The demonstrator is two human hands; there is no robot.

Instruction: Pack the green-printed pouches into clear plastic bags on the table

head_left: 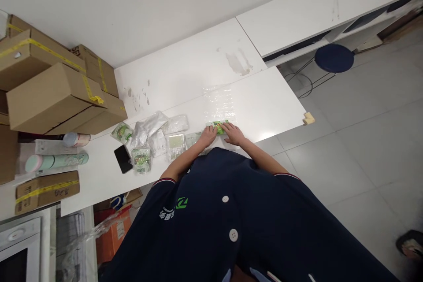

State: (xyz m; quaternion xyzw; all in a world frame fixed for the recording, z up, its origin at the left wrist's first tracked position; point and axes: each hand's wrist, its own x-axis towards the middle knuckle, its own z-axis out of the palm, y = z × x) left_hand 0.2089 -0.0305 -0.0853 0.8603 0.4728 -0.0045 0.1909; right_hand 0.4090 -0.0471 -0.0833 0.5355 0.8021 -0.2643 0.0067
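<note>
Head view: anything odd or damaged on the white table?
Yes. The white table has grey smears near its far side and flecks by the cardboard boxes, which are stacked crooked. The corner guard sits askew. The left hand and right hand touch a green packet.

White wall (pixel 132 0), white table (pixel 271 101), grey tiled floor (pixel 363 141), dark blue stool (pixel 333 58), stacked cardboard boxes (pixel 49 92)

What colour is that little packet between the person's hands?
Mostly bright green. The packet shows best in the head view, between the left hand and right hand.
</note>
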